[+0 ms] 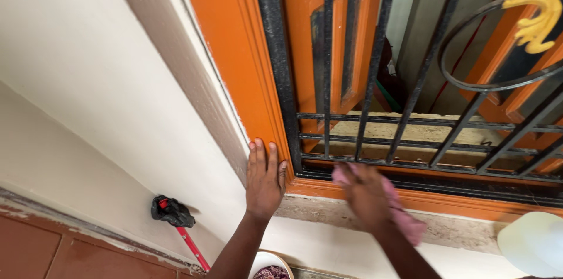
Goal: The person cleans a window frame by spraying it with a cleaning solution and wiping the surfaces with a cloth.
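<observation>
the left hand [265, 178] lies flat and open against the lower corner of the orange window frame [234, 62], fingers spread upward, grasping nothing; pressed there it looks like a brace that steadies the body while the other arm works. the right hand [365, 194] is blurred, and it is closed around a pink cloth [404, 220] that trails out beneath the wrist; the cloth sits on the bottom rail of the frame, just below the black metal grille [375, 68], likely so it can rub along that ledge. a red-handled tool with a black head [172, 211] leans against the cream wall [88, 79], well apart from both hands. a pale rounded container [531, 244] sits at the lower right.
</observation>
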